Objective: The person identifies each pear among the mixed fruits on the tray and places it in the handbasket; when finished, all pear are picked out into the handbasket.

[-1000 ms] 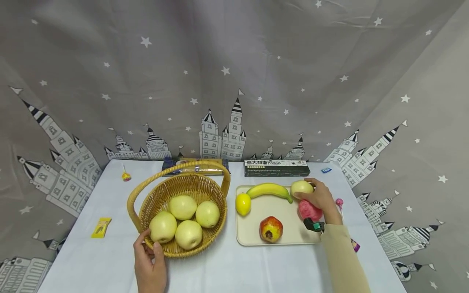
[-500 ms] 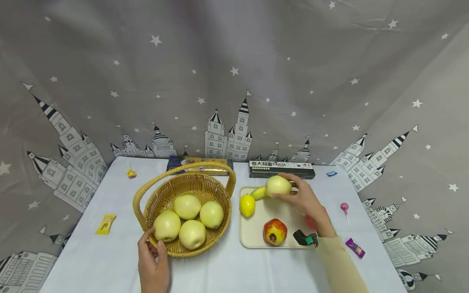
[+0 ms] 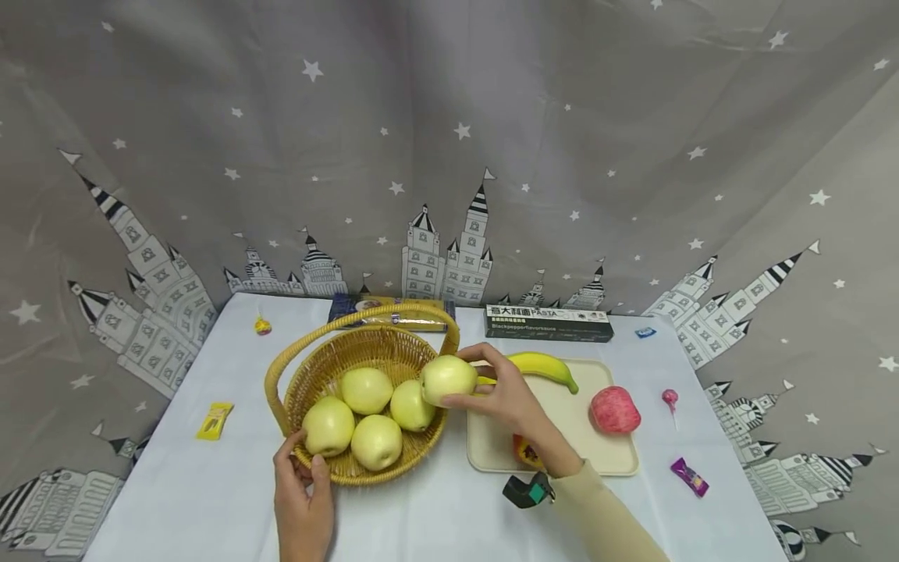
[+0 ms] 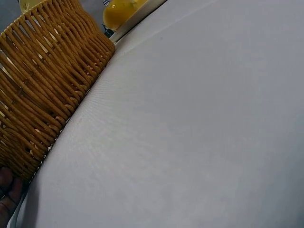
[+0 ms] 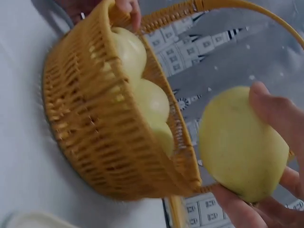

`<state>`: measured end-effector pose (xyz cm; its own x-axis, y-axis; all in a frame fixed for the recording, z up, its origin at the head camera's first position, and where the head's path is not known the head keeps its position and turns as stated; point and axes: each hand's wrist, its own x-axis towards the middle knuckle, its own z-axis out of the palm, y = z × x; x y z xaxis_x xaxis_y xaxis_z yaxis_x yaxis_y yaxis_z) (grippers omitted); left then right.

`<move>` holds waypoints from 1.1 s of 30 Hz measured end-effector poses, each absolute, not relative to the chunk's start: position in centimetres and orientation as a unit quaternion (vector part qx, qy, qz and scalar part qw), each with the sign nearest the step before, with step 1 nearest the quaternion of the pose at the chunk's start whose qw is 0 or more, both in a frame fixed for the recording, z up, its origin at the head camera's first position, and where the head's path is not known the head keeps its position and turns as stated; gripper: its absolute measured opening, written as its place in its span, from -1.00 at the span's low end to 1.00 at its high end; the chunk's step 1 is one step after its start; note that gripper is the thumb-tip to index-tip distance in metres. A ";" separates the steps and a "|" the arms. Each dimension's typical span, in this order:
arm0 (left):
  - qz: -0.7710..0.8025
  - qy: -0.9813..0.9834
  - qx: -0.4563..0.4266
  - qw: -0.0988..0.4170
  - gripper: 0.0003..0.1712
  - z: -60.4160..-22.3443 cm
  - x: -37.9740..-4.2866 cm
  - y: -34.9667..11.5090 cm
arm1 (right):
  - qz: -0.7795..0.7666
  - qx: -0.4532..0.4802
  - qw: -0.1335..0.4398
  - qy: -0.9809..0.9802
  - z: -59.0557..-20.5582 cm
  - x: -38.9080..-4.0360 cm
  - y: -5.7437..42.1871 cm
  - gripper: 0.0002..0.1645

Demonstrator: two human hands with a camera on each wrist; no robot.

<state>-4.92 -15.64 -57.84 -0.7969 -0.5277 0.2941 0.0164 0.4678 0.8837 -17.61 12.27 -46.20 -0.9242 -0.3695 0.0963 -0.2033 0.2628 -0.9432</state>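
Note:
A wicker basket [image 3: 365,476] with a tall arched handle holds several pale yellow-green apples [image 3: 376,442]. My left hand [image 3: 303,492] grips the basket's front-left rim, the thumb beside the nearest apple. In my right hand [image 3: 507,394] another yellow-green apple [image 3: 448,379] is held between thumb and fingers, raised at the basket's right rim. The right wrist view shows this apple [image 5: 242,142] up close, beside the rim and above the fruit inside. Only a bit of the left hand [image 4: 9,194] appears in the left wrist view, at the basket's base edge.
Right of the basket, a cream tray [image 3: 576,464] bears a banana [image 3: 544,367], a pinkish-red fruit [image 3: 615,410] and a red-yellow fruit [image 3: 525,451] partly behind my forearm. Behind stand a pasta box [image 3: 548,324] and a pasta packet [image 3: 393,306]. Candies, including a yellow one [image 3: 214,421], lie at the sides.
My right hand has carried the apple from the tray's back right corner leftward to the basket's right rim. The left hand keeps its hold on the basket. The view has shifted slightly.

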 end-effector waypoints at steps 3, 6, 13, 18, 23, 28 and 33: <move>-0.489 -0.811 0.162 0.277 -0.48 -57.7 -4.9 -15.8 | -0.581 -0.181 0.048 0.792 -46.5 -16.9 11.0 -0.25; -0.487 -0.813 0.159 0.277 -0.49 -57.7 -4.8 -15.8 | -0.576 -0.197 0.038 0.793 -46.7 -16.2 9.7 -0.21; -0.488 -0.812 0.153 0.281 -0.48 -57.8 -4.8 -15.9 | -0.485 -0.252 -0.007 0.837 -47.5 -16.8 5.5 -0.14; -0.488 -0.812 0.151 0.282 -0.48 -57.8 -4.9 -15.8 | -0.408 -0.241 -0.036 0.880 -48.1 -18.4 3.2 -0.12; -0.485 -0.813 0.155 0.281 -0.49 -57.9 -4.8 -15.8 | -0.393 -0.199 -0.002 0.898 -48.2 -19.7 2.3 -0.15; -0.488 -0.809 0.147 0.292 -0.48 -57.9 -4.8 -16.0 | -0.368 -0.207 0.029 0.906 -48.6 -19.8 2.0 -0.13; -0.491 -0.806 0.134 0.303 -0.47 -58.0 -4.8 -16.0 | -0.328 -0.231 0.017 0.916 -49.3 -19.6 2.0 -0.13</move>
<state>-4.82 -15.96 -57.96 -0.7808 -0.5134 0.3560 0.0806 0.4822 0.8723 -19.57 2.02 -49.27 -0.8931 -0.4333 0.1210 -0.4116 0.6784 -0.6086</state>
